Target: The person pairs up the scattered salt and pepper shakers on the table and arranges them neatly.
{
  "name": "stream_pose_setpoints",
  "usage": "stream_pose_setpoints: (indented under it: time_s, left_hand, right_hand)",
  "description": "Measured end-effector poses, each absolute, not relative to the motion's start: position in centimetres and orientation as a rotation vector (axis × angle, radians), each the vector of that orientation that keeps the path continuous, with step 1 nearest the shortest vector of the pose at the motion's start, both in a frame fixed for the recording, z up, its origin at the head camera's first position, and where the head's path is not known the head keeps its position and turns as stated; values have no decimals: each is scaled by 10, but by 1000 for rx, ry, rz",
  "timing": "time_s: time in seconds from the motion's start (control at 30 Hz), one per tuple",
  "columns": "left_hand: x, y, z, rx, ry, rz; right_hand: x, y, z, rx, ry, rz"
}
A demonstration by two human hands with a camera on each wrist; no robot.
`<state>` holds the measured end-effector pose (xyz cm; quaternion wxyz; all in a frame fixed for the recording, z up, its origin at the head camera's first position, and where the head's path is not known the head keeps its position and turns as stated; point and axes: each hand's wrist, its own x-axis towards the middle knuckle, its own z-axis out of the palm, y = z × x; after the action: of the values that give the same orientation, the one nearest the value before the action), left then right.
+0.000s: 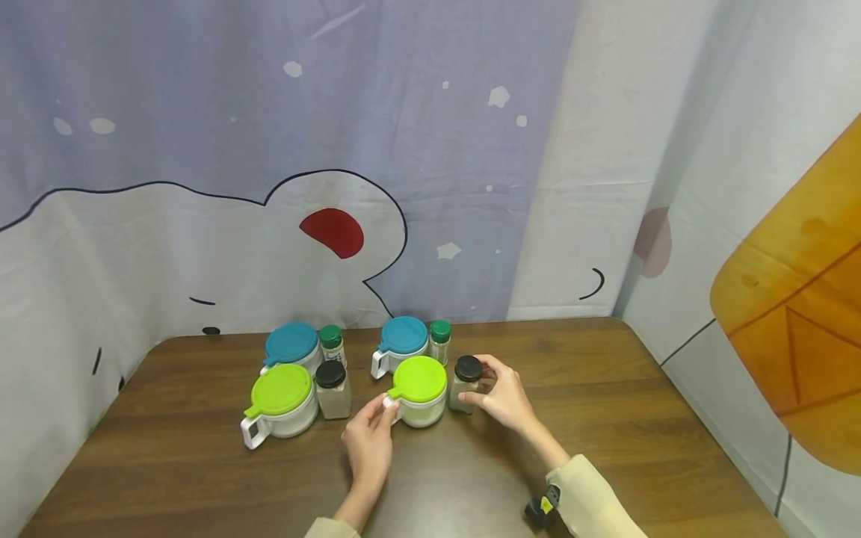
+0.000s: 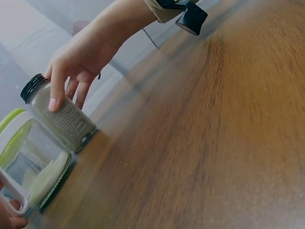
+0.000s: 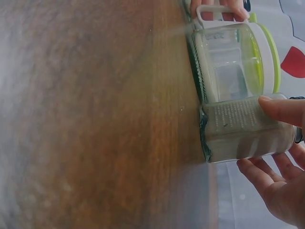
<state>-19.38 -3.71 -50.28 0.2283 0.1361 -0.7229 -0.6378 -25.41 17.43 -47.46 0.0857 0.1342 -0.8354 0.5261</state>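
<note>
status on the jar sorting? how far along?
Looks done: left cluster, a blue-lid cup, lime-lid cup and two jars, standing close together. In hand: the left hand holds the second lime cup's handle; the right hand grips a black-cap jar beside it. Left, probably: letting go of both.

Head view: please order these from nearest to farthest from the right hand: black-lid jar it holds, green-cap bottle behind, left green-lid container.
1. black-lid jar, held in the right hand.
2. green-cap bottle, behind it.
3. left green-lid container, far left.
</note>
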Motion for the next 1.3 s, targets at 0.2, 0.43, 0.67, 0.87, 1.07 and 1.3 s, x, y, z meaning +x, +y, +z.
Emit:
stream_pose_setpoints:
  time_s: [0.2,0.43,0.67,0.87,1.07,1.3]
  left_hand:
    - [-193,-41,-503,348,-1998,-1752]
    - [-193,-46,-506,323,-2029,-1753]
    - [-193,-51,-507,307,-2063,-1711]
    - [-193,-52,-506,314,-2083,-1707]
    - [-194,-55,-505,343,-2102,-1699]
    - [-192,-58,-504,355,-2090,-1720]
  right_hand:
    - [-255,172,-476,388,-2499,1589]
    - [-247,165,-462,406,-2525,1592]
    - [-242,164,-451,513,-2510,1608]
    - [-257,171,-474,509,-2507,1618]
    - [-261,171,-477,501,-2520,1657]
    - [-240,156,-445,532,-2537,1667]
